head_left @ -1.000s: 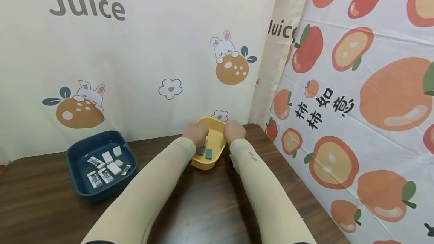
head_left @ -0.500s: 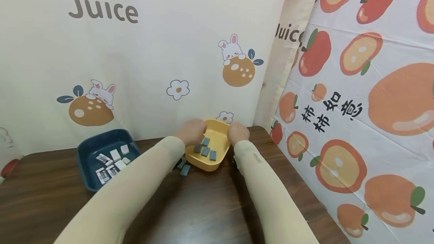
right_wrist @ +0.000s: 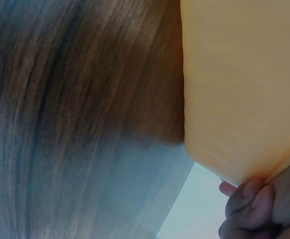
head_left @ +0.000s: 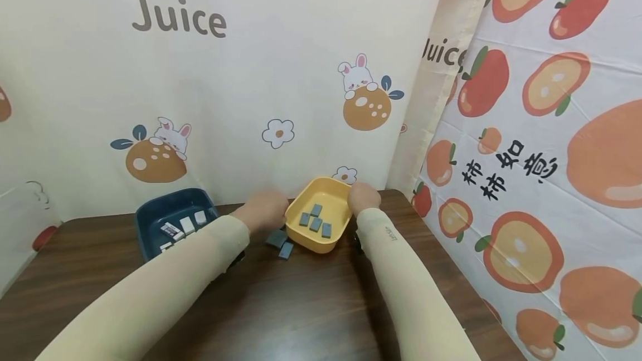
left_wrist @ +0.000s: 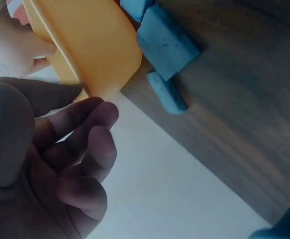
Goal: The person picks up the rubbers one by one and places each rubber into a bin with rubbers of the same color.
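A yellow bin (head_left: pixel 313 244) stands at the back of the table, with several small grey-blue rectangular blocks (head_left: pixel 315 224) lying flat inside. My right hand (head_left: pixel 364 199) grips its right rim; in the right wrist view, curled fingers (right_wrist: pixel 254 204) pinch the rim at the bin's corner. Just off the bin's left side is my left hand (head_left: pixel 263 210), slightly blurred. In the left wrist view its fingers (left_wrist: pixel 101 149) are loosely bent, with nothing held between them and the thumb. More grey-blue blocks (left_wrist: pixel 167 42) lie on the table beside the bin, below the left hand.
A dark blue bin (head_left: pixel 145 230) with several white blocks, some with printed labels, stands to the left, partly hidden by my left sleeve. The brown wooden table (head_left: pixel 301 305) meets printed cloth walls at the back and right.
My left hand has moved left from over the yellow bin to beside it. More grey-blue blocks show inside, and loose ones have come into view on the table. The head view has shifted left.
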`<action>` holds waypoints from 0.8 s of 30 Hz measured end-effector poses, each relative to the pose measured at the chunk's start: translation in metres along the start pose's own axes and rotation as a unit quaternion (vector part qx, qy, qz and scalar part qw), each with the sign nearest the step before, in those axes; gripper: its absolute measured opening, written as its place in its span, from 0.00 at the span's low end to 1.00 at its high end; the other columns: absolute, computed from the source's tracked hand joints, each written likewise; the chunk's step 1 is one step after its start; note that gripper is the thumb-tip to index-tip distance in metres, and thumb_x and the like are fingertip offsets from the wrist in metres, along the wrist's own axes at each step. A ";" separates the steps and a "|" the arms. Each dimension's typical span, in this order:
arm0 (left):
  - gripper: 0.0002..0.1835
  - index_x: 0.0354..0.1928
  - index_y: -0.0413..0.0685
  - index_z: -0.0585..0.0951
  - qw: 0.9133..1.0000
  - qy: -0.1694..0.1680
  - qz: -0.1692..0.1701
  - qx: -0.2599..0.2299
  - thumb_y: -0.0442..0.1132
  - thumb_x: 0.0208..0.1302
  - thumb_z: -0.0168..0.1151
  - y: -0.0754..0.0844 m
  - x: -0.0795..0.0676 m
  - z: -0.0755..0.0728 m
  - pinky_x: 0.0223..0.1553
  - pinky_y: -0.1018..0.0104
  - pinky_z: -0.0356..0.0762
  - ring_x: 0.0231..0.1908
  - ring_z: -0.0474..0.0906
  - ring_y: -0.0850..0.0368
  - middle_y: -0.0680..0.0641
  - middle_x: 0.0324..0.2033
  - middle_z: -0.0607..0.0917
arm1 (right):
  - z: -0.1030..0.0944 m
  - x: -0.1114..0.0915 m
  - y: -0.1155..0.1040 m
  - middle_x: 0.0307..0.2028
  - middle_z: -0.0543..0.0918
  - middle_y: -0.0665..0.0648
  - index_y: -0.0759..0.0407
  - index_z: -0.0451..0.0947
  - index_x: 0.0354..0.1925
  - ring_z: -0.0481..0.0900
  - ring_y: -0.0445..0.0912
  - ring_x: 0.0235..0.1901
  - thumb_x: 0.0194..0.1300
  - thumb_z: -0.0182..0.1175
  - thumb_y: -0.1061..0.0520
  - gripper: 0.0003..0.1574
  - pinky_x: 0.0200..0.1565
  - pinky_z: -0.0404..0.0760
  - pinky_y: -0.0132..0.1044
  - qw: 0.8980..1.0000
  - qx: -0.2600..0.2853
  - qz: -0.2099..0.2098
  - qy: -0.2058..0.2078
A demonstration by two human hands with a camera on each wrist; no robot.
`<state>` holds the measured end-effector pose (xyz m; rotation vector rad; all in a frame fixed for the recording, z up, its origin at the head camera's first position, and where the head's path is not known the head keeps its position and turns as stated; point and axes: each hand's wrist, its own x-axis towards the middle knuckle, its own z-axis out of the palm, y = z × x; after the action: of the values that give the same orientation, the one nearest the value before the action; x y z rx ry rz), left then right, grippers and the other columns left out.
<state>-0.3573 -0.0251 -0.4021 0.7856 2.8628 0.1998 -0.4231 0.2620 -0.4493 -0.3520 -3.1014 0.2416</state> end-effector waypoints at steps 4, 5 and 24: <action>0.11 0.36 0.51 0.86 0.999 -0.004 -0.024 -0.031 0.38 0.82 0.63 0.001 -0.004 0.004 0.38 0.57 0.82 0.31 0.81 0.52 0.51 0.30 0.87 | -0.002 0.000 0.004 0.45 0.93 0.60 0.61 0.89 0.51 0.89 0.51 0.40 0.88 0.52 0.60 0.17 0.45 0.94 0.51 1.000 0.002 -0.005 -0.009; 0.11 0.35 0.50 0.86 0.999 -0.005 -0.032 -0.034 0.38 0.81 0.64 0.002 -0.004 0.005 0.37 0.57 0.81 0.31 0.80 0.52 0.50 0.30 0.86 | -0.003 0.001 0.005 0.45 0.93 0.60 0.61 0.89 0.51 0.89 0.51 0.40 0.88 0.52 0.60 0.18 0.45 0.94 0.52 1.000 0.001 -0.006 -0.010; 0.06 0.37 0.48 0.83 0.987 -0.084 -0.116 -0.067 0.36 0.71 0.74 -0.002 0.002 0.036 0.32 0.61 0.75 0.29 0.77 0.53 0.48 0.31 0.84 | -0.003 0.005 0.000 0.47 0.93 0.61 0.61 0.89 0.52 0.90 0.52 0.42 0.88 0.52 0.60 0.18 0.46 0.94 0.53 1.000 0.005 0.009 -0.009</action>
<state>-0.3528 -0.0224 -0.4378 0.4184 2.7176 0.2770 -0.4284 0.2637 -0.4466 -0.3801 -3.1148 0.2627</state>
